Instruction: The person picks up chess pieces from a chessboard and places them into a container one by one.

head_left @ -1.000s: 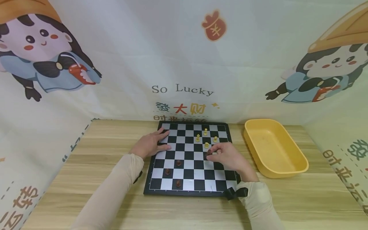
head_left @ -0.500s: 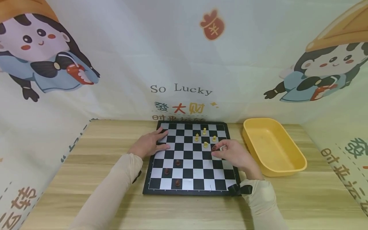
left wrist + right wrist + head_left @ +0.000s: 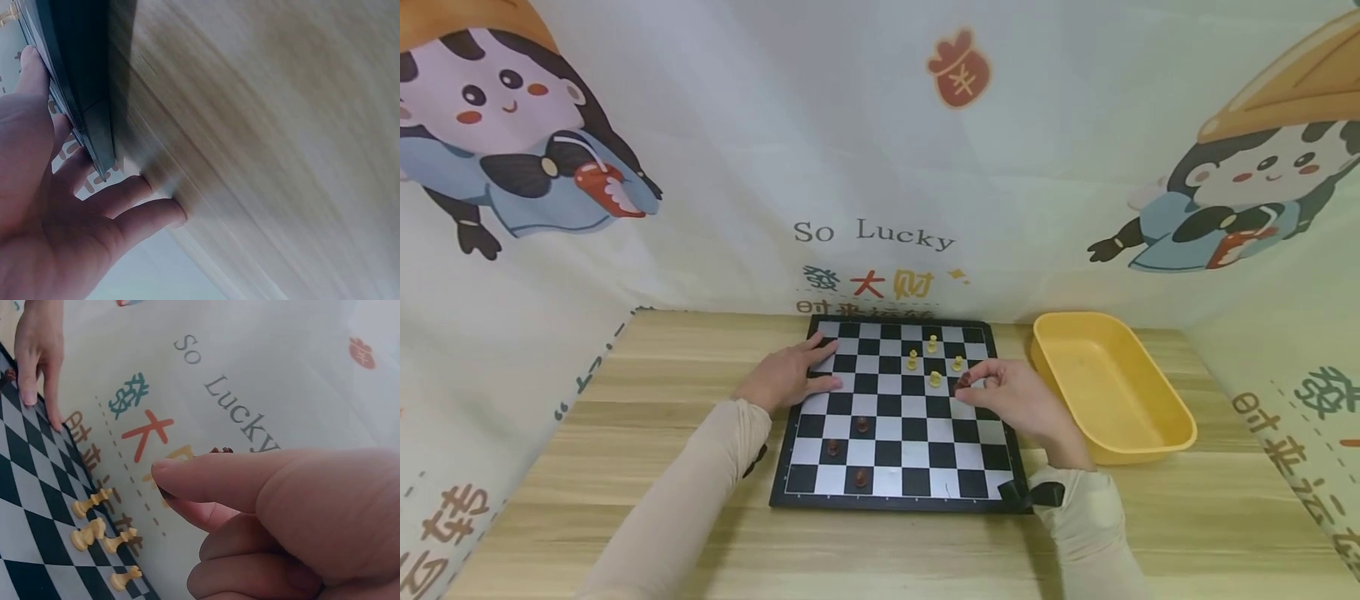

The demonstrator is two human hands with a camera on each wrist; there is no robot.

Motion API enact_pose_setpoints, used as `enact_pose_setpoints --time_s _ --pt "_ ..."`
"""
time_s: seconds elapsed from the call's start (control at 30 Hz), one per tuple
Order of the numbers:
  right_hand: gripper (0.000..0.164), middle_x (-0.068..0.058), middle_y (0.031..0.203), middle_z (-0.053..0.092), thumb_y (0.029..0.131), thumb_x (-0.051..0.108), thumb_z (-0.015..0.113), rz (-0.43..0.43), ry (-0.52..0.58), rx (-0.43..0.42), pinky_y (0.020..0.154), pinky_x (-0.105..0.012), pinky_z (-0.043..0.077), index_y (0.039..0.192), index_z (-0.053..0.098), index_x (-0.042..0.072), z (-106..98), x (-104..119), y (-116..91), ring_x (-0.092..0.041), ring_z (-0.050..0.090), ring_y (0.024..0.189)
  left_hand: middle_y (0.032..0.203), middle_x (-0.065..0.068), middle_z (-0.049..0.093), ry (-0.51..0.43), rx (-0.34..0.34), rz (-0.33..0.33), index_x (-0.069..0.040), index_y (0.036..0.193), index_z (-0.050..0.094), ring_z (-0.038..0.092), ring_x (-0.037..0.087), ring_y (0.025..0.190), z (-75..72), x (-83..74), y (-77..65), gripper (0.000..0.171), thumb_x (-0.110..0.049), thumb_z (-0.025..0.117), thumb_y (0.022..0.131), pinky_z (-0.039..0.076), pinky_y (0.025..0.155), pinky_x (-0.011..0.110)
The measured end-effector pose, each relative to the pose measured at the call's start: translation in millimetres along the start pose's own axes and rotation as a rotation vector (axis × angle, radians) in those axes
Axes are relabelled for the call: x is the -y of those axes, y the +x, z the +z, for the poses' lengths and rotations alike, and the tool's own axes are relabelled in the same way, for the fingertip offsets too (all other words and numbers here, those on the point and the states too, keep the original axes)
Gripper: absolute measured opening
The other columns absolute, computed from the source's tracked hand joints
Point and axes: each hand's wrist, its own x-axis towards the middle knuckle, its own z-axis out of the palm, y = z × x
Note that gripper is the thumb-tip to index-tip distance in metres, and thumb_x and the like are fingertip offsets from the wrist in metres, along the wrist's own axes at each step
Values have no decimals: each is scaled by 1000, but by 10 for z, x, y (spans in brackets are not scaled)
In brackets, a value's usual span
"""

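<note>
A black-and-white chessboard (image 3: 893, 454) lies on the table. My left hand (image 3: 782, 377) rests along its left edge, thumb and fingertips on the board; the left wrist view shows two fingers reaching down beside the rim to the wood. My right hand (image 3: 1017, 402) pinches a dark reddish-brown chess piece (image 3: 963, 381) between thumb and index finger over the board's right side. Most of that piece is hidden by the thumb in the right wrist view. Several pale yellow chess pieces stand just left of and beyond it, among them a knight (image 3: 87, 535).
Three reddish-brown chess pieces stand on the near left squares, one of them at the front (image 3: 861, 477). To the right of the board is a yellow plastic tub (image 3: 1112, 450). A printed cloth (image 3: 880, 150) hangs behind the wooden table (image 3: 880, 550).
My right hand has moved right and slightly away from me, carrying the brown chess piece toward the board's right edge. My left hand has stayed on the left edge.
</note>
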Motion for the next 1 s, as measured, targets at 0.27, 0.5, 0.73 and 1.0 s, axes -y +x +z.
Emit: enact_pose_setpoints --time_s 0.27,0.5,0.73,1.0 --pt "30 7 58 36 91 24 75 6 -4 -2 63 -27 37 113 71 4 -114 46 -42 -13 36 57 170 12 25 -4 13 5 -21 161 34 38 45 149 -18 9 17 77 -58 58 98 37 121 56" --pt "29 3 66 40 90 27 76 48 -93 -38 66 -30 38 109 71 6 -209 22 6 -19 42 68 170 13 25 -1 8 6 -20 160 34 37 45 149 -3 23 -4 77 -57 59 98 37 121 56" --pt "29 -2 76 50 92 28 73 102 -185 -44 62 -29 38 108 68 5 -322 -60 45 -20 46 72 169 14 25 14 10 5 -19 161 34 38 46 148 8 39 -8 76 -57 58 98 37 121 57" --pt "28 -14 106 70 92 27 72 73 -274 -74 65 -28 41 105 69 3 -532 -127 -10 -22 52 83 169 14 26 10 8 13 -19 160 35 37 45 149 -12 31 1 76 -57 58 98 38 121 57"
